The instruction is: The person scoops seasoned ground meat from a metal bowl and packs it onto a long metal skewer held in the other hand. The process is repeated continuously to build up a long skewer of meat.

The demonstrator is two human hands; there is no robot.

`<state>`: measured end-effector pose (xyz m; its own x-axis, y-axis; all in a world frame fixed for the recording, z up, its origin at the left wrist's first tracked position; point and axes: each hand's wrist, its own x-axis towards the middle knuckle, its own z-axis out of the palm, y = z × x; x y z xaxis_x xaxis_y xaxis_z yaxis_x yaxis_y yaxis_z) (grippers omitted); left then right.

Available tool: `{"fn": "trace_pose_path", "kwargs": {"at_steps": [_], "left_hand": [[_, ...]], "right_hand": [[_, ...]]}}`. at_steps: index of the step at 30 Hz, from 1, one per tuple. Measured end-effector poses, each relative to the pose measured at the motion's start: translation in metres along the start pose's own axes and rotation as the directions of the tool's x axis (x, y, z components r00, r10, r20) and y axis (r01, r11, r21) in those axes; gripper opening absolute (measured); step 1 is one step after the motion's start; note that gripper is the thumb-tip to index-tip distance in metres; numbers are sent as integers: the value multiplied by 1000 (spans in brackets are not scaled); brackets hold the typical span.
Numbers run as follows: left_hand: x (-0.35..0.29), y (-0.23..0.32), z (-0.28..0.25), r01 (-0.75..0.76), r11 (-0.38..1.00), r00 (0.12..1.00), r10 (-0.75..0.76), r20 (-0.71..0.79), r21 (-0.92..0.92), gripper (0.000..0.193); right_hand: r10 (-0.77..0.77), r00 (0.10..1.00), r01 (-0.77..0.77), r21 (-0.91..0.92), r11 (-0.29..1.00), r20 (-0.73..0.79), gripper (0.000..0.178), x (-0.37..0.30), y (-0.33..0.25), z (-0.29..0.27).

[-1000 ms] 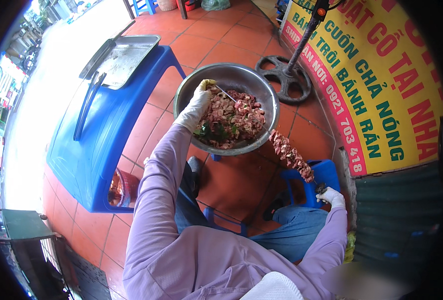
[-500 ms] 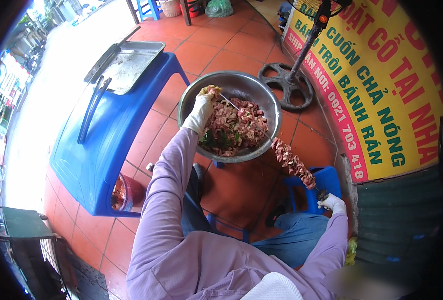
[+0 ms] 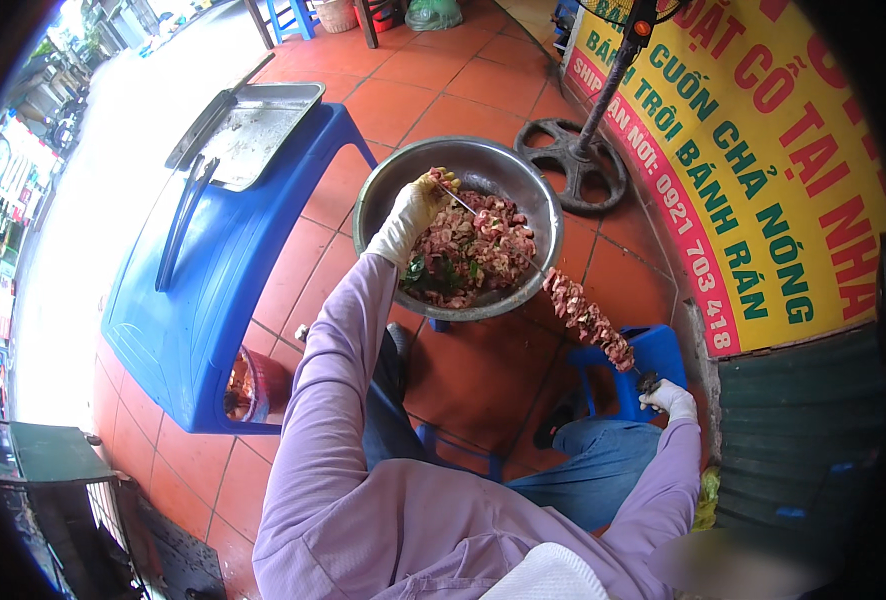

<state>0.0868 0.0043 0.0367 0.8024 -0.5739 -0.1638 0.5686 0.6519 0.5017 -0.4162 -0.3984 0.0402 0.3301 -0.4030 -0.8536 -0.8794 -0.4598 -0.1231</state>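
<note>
My left hand (image 3: 418, 212), in a pale glove, is over the left side of a wide metal bowl (image 3: 375, 185). Its fingers are closed on a small piece of raw meat at the tip of a long thin skewer (image 3: 460, 201). Chopped raw meat (image 3: 483, 240) with some green leaves fills the bowl's bottom. The skewer slants across the bowl toward me. Beyond the near right rim, a dense row of threaded meat (image 3: 585, 318) covers its middle. My right hand (image 3: 671, 399), also gloved, is closed round the skewer's dark handle end, above a blue plastic stool (image 3: 653, 352).
On the left stands a blue plastic table (image 3: 143, 340) bearing a metal tray (image 3: 273, 120) and dark tongs (image 3: 185, 222). A red basket (image 3: 268, 385) sits beneath it. The round base of a fan (image 3: 573, 168) is right of the bowl, near a yellow printed banner (image 3: 763, 130).
My left fingers have shifted slightly right along with the meat at the skewer's tip. My right hand and the threaded meat have hardly moved.
</note>
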Motion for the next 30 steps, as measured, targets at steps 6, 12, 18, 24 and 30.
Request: {"fn": "trace_pose_path", "kwargs": {"at_steps": [6,12,18,24,30], "left_hand": [[-3,-8,2,-198,942,978,207,-4,270,22],[-6,-11,1,-510,241,745,603,285,826,20],[-9,-36,24,-403,351,769,630,105,846,19],[-10,-19,21,-260,775,921,378,-93,575,16],[-11,-18,9,-272,780,933,357,-45,564,18]], "right_hand": [[-20,1000,20,-2,1000,17,16,-7,-4,-1],[-56,998,55,-77,995,-8,13,5,4,-2],[34,999,-33,-102,994,8,15,13,20,0],[80,997,-78,-84,993,22,15,7,10,0],[6,1000,-6,-11,1000,5,15,6,7,1]]}}
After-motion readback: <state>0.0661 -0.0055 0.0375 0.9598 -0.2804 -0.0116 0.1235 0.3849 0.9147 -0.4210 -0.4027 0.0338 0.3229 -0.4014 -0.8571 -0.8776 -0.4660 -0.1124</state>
